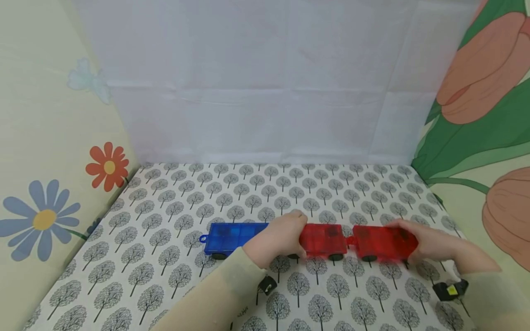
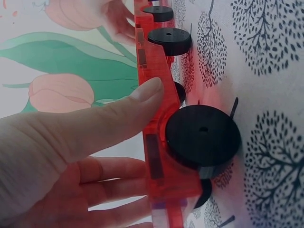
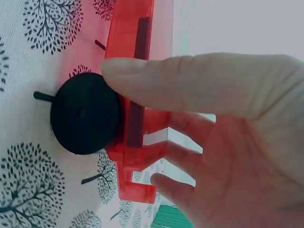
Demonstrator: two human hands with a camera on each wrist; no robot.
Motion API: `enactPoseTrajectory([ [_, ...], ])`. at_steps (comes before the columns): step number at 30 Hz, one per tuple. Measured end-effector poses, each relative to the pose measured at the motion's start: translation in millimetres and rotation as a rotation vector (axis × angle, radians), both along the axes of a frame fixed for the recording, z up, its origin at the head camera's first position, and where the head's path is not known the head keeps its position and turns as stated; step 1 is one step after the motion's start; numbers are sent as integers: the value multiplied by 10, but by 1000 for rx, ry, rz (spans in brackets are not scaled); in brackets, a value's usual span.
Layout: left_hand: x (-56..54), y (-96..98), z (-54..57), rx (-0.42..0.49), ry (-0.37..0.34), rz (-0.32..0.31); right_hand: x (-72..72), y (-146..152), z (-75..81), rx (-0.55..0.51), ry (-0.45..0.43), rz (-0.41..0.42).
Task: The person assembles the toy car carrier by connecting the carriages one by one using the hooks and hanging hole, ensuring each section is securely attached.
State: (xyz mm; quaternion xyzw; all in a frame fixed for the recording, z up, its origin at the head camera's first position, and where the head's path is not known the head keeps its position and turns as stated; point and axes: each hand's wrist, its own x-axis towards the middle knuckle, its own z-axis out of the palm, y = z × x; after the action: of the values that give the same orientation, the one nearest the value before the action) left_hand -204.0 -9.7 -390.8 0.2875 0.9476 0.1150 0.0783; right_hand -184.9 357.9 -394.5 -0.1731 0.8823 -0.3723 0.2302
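Three translucent toy car bases with black wheels stand in a row on the cloth: a blue one [image 1: 233,235] at left, a red one [image 1: 325,236] in the middle, another red one [image 1: 374,241] at right. My left hand [image 1: 285,234] grips the middle red car at its left end, thumb [image 2: 149,90] along the side above a wheel [image 2: 203,135]. The other end is held by my right hand [image 1: 428,240], its thumb [image 3: 126,69] on the right car's side beside a wheel [image 3: 85,113]. A red hook [image 1: 351,240] joins the two red cars; my left hand hides where blue meets red.
A white cloth [image 1: 165,276] with grey trees covers the table. Behind it hangs a pale sheet [image 1: 265,82]. Flower-printed panels flank it, one with daisies [image 1: 43,219] at left and one with tulips [image 1: 484,69] at right. A small blue ring [image 1: 203,238] sticks out from the blue car's left end.
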Motion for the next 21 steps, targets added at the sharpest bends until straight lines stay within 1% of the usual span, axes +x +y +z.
enactPoseTrajectory([
  [4, 0, -11, 5, 7, -7, 5, -13, -22, 24, 48, 27, -6],
  [9, 3, -51, 6, 29, -27, 9, -17, -63, 18, 80, 43, -10],
  [14, 10, -130, 0, 36, -28, 15, -1, -140, 13, 161, 98, -26],
  [16, 14, -167, 0, 40, -39, 22, 8, -181, 18, 190, 122, -28],
  [19, 13, -228, 1, 43, -59, 31, 8, -242, 28, 199, 147, -16],
  [21, 6, -277, -1, 34, -63, 34, 6, -288, 26, 184, 142, -11],
])
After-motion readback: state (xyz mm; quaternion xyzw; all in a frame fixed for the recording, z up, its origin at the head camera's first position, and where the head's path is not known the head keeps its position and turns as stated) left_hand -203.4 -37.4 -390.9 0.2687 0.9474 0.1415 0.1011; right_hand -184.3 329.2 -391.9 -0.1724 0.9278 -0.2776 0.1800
